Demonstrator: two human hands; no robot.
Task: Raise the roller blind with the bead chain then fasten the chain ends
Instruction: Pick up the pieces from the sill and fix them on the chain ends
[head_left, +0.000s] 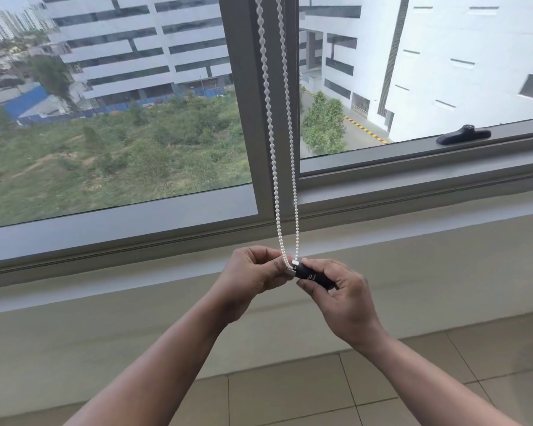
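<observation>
My right hand (339, 290) pinches the black connector (316, 275) steady, so my left hand (253, 272) — fingertips pressed on the loose end — can feed beads into its pale mouth. Whether they've seated, my fingers hide. Beyond, the bead chain (285, 167) runs up along the window frame (243, 96) — the blind itself is out of shot above.
</observation>
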